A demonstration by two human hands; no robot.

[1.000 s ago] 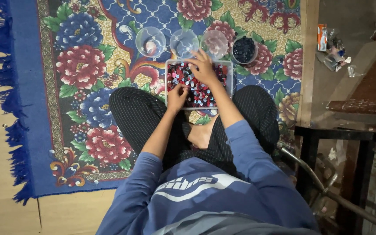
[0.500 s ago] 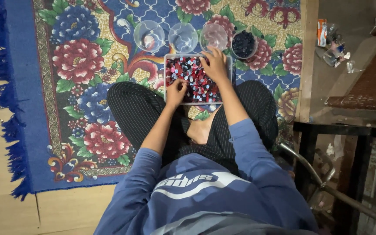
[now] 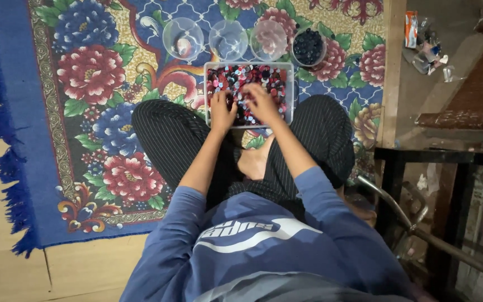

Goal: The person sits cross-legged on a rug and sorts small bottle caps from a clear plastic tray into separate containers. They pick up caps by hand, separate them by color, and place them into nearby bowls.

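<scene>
Both hands down in the clear tray (image 3: 289, 84) of mixed buttons (image 3: 250, 75): left hand (image 3: 222, 112) curled, right hand (image 3: 262, 103) loosely spread over them, pinch unclear.

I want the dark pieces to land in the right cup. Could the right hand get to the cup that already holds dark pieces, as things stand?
Probably yes. The right hand rests in the tray, and the cup of dark pieces stands just beyond the tray's far right corner, with nothing between them.
</scene>
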